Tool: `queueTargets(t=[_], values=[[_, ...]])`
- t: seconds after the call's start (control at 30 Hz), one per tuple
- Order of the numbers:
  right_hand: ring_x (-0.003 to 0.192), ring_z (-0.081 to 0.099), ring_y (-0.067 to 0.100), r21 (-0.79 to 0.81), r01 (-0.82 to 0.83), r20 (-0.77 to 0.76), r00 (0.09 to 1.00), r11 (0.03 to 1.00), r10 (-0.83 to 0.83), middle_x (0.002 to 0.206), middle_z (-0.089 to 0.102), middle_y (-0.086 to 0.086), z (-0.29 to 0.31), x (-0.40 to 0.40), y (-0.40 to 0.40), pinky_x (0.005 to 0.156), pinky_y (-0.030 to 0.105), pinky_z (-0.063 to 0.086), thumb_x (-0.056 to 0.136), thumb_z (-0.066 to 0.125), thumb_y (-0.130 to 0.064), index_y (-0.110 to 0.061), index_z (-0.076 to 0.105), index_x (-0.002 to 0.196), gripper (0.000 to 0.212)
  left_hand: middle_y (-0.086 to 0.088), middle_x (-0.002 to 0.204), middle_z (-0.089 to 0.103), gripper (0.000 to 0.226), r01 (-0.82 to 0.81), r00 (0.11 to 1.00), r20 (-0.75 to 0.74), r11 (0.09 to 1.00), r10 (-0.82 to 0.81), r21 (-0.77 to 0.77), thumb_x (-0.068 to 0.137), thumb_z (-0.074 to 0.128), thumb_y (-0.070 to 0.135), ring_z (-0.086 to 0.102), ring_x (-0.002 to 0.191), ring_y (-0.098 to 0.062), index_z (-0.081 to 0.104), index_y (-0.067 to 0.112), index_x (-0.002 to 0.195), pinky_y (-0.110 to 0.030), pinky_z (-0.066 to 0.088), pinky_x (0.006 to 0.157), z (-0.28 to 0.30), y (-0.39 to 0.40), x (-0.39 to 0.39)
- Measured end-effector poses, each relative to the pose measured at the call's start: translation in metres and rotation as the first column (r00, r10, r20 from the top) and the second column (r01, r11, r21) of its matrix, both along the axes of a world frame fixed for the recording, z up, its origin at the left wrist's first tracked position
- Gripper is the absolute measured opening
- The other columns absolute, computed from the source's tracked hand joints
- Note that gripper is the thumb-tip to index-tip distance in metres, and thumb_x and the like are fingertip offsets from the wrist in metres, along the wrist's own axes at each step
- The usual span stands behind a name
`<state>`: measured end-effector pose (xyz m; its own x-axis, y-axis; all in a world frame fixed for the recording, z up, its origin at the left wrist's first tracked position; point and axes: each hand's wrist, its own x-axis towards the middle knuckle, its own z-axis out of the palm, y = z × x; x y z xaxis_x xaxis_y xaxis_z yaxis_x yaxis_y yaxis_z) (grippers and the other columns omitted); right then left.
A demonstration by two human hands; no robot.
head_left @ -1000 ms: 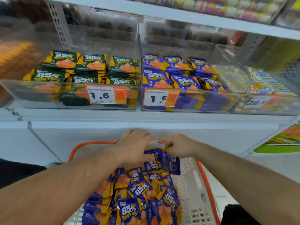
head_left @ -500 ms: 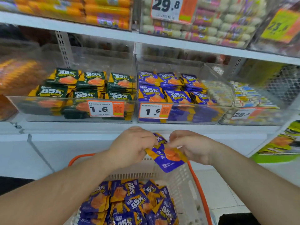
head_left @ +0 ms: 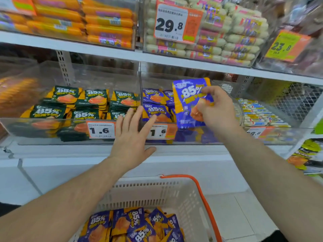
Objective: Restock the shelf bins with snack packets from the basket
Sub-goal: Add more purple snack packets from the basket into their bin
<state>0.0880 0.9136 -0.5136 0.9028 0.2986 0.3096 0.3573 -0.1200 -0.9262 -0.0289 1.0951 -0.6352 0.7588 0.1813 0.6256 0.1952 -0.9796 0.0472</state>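
Head view of a shop shelf. The right hand (head_left: pixel 215 110) pinches a purple snack packet (head_left: pixel 189 103) between thumb and curled fingers, holding it upright above the front wall of the purple-packet bin (head_left: pixel 192 137), at about 1 o'clock from the picture's centre. The left hand (head_left: pixel 131 137) is spread flat, fingers straight and apart, holding nothing; its fingertips (head_left: pixel 130 112) lie over the front where that bin meets the green-packet bin (head_left: pixel 43 131), but whether they touch the clear wall cannot be told. Purple packets (head_left: pixel 155 111) lie stacked inside the right bin; green packets (head_left: pixel 90 98) fill the left one, at 10 o'clock. Each bin front carries a price tag reading 1.6, one (head_left: pixel 101 129) just left of the left hand, the other (head_left: pixel 160 131) partly hidden behind it. At 6 o'clock, below both forearms, stands a white basket (head_left: pixel 157 193) with an orange handle (head_left: pixel 201 193), holding more purple packets (head_left: pixel 132 224). On the upper shelf (head_left: pixel 104 51), at 12 o'clock, are orange sausages (head_left: pixel 83 20) and pale sausages (head_left: pixel 227 41) behind a 29.8 tag (head_left: pixel 172 25).
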Motion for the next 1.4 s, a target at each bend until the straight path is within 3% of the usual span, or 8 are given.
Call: queueTargets(t=[0.23, 0.37, 0.6, 1.0, 1.07, 1.17, 1.27, 1.4], values=[[0.074, 0.061, 0.027, -0.364, 0.103, -0.082, 0.986, 0.926, -0.142, 0.087, 0.058, 0.009, -0.022, 0.084, 0.032, 0.057, 0.029, 0.051, 0.087, 0.054, 0.004, -0.025, 0.061, 0.106, 0.035, -0.024, 0.158, 0.017, 0.108, -0.024, 1.0, 0.0, 1.0, 0.024, 0.015, 0.061, 0.088, 0.035, 0.021, 0.143, -0.041, 0.028, 0.024, 0.15, -0.056, 0.001, 0.114, -0.008, -0.004, 0.005], [0.102, 0.06, 0.031, -0.727, 0.03, 0.023, 1.0, 0.686, -0.019, 0.11, 0.063, 0.009, -0.033, 0.085, 0.041, 0.079, 0.033, 0.053, 0.09, 0.054, -0.001, -0.011, 0.062, 0.127, 0.039, -0.023, 0.158, 0.018, 0.105, 0.001, 1.0, -0.001, 1.0, -0.001, 0.019, 0.061, 0.086, 0.03, 0.024, 0.142, -0.039, 0.03, 0.023, 0.15, -0.056, 0.004, 0.114, -0.008, -0.001, 0.003], [0.116, 0.056, 0.031, -0.885, 0.071, 0.125, 0.988, 0.46, 0.089, 0.125, 0.063, 0.014, -0.026, 0.072, 0.044, 0.098, 0.043, 0.05, 0.097, 0.054, -0.026, -0.003, 0.067, 0.117, 0.033, -0.022, 0.158, 0.02, 0.104, -0.009, 1.0, -0.023, 1.0, 0.009, 0.013, 0.06, 0.085, 0.031, 0.032, 0.14, -0.042, 0.031, 0.024, 0.149, -0.059, 0.007, 0.113, -0.008, -0.001, 0.004], [0.105, 0.06, 0.032, -0.827, 0.27, 0.302, 0.953, 0.494, -0.016, 0.111, 0.069, 0.011, -0.04, 0.08, 0.042, 0.09, 0.037, 0.052, 0.086, 0.059, -0.036, -0.017, 0.075, 0.099, 0.028, -0.02, 0.15, 0.025, 0.081, 0.112, 0.981, 0.162, 0.994, -0.109, -0.006, 0.068, 0.076, 0.022, 0.027, 0.139, -0.041, 0.04, 0.013, 0.14, -0.053, 0.005, 0.117, -0.012, -0.012, -0.003], [0.098, 0.058, 0.038, -0.557, 0.527, 0.667, 0.744, 0.642, -0.032, 0.099, 0.065, 0.017, -0.047, 0.069, 0.039, 0.083, 0.039, 0.047, 0.081, 0.051, -0.031, -0.014, 0.074, 0.089, 0.03, -0.017, 0.133, 0.043, 0.058, 0.275, 0.948, 0.153, 0.96, -0.279, 0.046, 0.071, 0.064, 0.02, 0.042, 0.123, -0.037, 0.05, 0.011, 0.127, -0.05, 0.024, 0.109, -0.023, -0.018, -0.012], [0.074, 0.054, 0.035, -0.185, 0.265, 0.88, 0.473, 0.946, 0.04, 0.077, 0.055, 0.017, -0.08, 0.014, 0.037, 0.064, 0.04, 0.04, 0.075, 0.057, -0.014, -0.005, 0.064, 0.073, 0.012, -0.003, 0.123, 0.058, 0.045, 0.401, 0.825, -0.369, 0.904, -0.427, -0.149, 0.081, 0.057, 0.023, 0.055, 0.111, -0.026, 0.057, 0.019, 0.126, -0.038, 0.036, 0.097, -0.041, -0.032, -0.03], [0.066, 0.052, 0.03, -0.441, 0.027, 0.678, 0.665, 0.897, 0.313, 0.068, 0.055, 0.008, -0.165, -0.03, 0.034, 0.059, 0.034, 0.039, 0.076, 0.052, -0.018, -0.008, 0.06, 0.067, 0.016, 0.006, 0.119, 0.061, 0.027, 0.265, 0.526, -0.752, 0.917, -0.396, -0.298, 0.093, 0.05, 0.028, 0.058, 0.102, -0.017, 0.061, 0.028, 0.118, -0.033, 0.047, 0.082, -0.066, -0.034, -0.041], [0.06, 0.046, 0.019, -0.87, -0.248, -0.045, 0.9, 0.426, 0.433, 0.067, 0.051, 0.003, -0.267, -0.055, 0.015, 0.057, 0.032, 0.036, 0.087, 0.052, -0.017, -0.015, 0.052, 0.068, 0.019, 0.007, 0.099, 0.063, 0.019, 0.181, 0.385, -0.826, 0.911, -0.411, -0.37, 0.092, 0.046, 0.019, 0.058, 0.087, -0.014, 0.061, 0.026, 0.101, -0.031, 0.05, 0.077, -0.094, -0.029, -0.051]])
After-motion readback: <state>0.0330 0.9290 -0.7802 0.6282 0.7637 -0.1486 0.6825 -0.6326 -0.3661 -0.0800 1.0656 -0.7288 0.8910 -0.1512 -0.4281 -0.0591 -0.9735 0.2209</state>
